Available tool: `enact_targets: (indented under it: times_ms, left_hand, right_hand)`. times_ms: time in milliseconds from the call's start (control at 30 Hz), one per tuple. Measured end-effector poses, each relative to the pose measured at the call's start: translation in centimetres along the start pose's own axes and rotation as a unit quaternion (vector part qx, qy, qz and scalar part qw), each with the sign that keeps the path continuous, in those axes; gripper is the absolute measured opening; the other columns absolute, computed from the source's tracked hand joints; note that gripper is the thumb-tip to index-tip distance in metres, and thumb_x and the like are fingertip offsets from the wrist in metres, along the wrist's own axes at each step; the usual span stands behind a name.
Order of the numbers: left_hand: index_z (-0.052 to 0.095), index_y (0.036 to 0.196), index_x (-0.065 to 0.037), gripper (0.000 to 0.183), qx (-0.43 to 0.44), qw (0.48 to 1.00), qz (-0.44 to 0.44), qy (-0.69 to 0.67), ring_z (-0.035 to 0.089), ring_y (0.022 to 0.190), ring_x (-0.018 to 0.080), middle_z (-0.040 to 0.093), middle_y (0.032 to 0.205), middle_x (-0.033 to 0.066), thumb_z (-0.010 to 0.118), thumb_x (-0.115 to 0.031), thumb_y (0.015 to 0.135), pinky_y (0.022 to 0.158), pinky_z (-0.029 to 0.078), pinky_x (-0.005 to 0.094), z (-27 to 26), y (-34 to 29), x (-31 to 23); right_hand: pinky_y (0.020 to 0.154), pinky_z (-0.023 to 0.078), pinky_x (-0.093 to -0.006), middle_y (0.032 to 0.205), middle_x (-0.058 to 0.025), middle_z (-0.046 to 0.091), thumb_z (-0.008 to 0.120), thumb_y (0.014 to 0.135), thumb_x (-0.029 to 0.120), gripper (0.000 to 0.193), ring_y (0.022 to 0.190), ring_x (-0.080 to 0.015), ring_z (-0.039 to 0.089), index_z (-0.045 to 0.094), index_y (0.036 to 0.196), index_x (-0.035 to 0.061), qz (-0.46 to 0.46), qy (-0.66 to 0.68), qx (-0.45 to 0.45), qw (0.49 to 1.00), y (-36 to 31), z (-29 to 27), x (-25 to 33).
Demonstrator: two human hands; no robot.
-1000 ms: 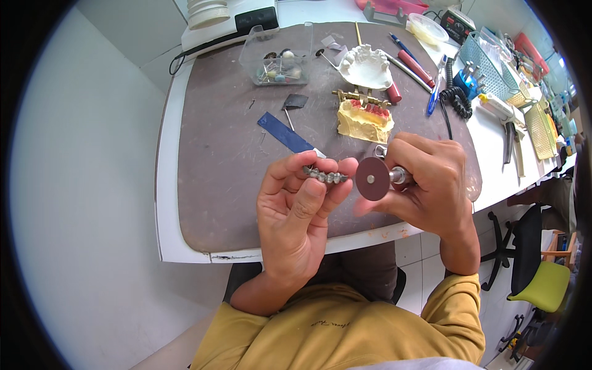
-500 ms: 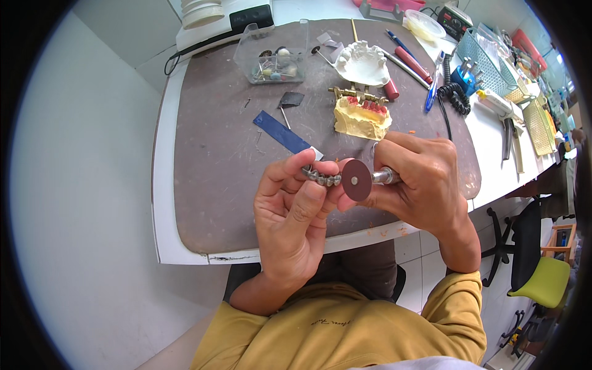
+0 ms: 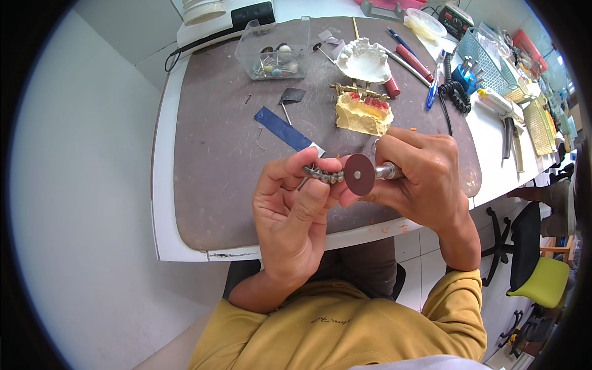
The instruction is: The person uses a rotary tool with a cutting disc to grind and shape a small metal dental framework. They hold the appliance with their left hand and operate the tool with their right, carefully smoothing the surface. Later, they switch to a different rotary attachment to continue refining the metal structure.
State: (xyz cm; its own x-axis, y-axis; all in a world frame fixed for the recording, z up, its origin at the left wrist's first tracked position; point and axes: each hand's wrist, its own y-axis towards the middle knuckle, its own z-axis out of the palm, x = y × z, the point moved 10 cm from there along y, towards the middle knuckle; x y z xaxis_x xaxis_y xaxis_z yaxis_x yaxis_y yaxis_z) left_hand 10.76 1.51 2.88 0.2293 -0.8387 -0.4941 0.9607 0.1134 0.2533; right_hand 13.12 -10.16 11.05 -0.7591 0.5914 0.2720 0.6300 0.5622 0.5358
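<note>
Between thumb and fingers, my left hand (image 3: 290, 209) pinches a metal dental framework (image 3: 325, 176), a curved grey row of tooth shapes. My right hand (image 3: 422, 179) is closed around a rotary handpiece (image 3: 387, 171) whose tip carries a dark red cutting disc (image 3: 358, 174). The disc is right beside the framework's right end; whether they touch, I cannot tell. Beyond my hands stands a yellow plaster dental model (image 3: 362, 120) with red on its teeth, joined by a brass hinge (image 3: 364, 91) to a white plaster model (image 3: 364, 61).
A blue strip (image 3: 281, 128) and a dark grey scrap (image 3: 292, 95) lie left of the models. Behind them is a clear box (image 3: 274, 66) of small burs. Pens (image 3: 435, 80), a coiled cable (image 3: 455, 98) and a blue basket (image 3: 487, 58) are at the right.
Both hands hold nearly the same pose. The framework has tilted slightly and shows a thin metal end below, and the disc has shifted a little to the right and up.
</note>
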Motion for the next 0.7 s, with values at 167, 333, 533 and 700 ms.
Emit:
enact_targets:
  times_ms: [167,333,533,700]
  left_hand:
    - [0.053,0.121,0.000,0.029,0.020,1.000,-0.001,0.002,0.063,0.104,0.0250,0.061,0.113,0.0175,0.056,0.001,0.092,0.087,0.057,0.0361,0.13,0.01,0.09]
    - [0.053,0.121,0.000,0.028,0.009,1.000,-0.002,0.007,0.063,0.105,0.0258,0.061,0.112,0.0174,0.057,0.001,0.092,0.086,0.057,0.0362,-0.01,0.01,0.12]
    - [0.053,0.119,-0.001,0.027,0.010,1.000,-0.003,0.008,0.062,0.106,0.0265,0.061,0.113,0.0172,0.057,0.001,0.092,0.087,0.057,0.0368,0.03,-0.03,0.06]
    - [0.054,0.119,-0.002,0.027,0.023,1.000,-0.007,0.015,0.062,0.108,0.0283,0.062,0.112,0.0152,0.057,-0.001,0.092,0.087,0.057,0.0360,0.04,-0.02,0.21]
  right_hand:
    - [0.041,0.041,-0.0318,0.057,-0.0026,0.055,0.077,0.070,0.048,0.047,0.047,-0.0195,0.058,0.057,0.065,0.0068,-0.002,-0.005,0.009,1.000,0.13,-0.15,0.18]
    - [0.041,0.041,-0.0319,0.057,-0.0026,0.056,0.077,0.069,0.049,0.047,0.047,-0.0194,0.058,0.058,0.066,0.0063,-0.006,-0.004,0.001,1.000,0.07,-0.13,0.12]
    - [0.042,0.042,-0.0320,0.058,-0.0027,0.057,0.077,0.069,0.048,0.046,0.047,-0.0195,0.059,0.058,0.067,0.0064,-0.005,-0.013,0.013,1.000,0.04,-0.08,0.12]
    - [0.042,0.041,-0.0316,0.058,-0.0020,0.057,0.077,0.069,0.048,0.045,0.047,-0.0193,0.059,0.058,0.067,0.0068,-0.011,-0.017,0.007,1.000,0.00,-0.11,0.18]
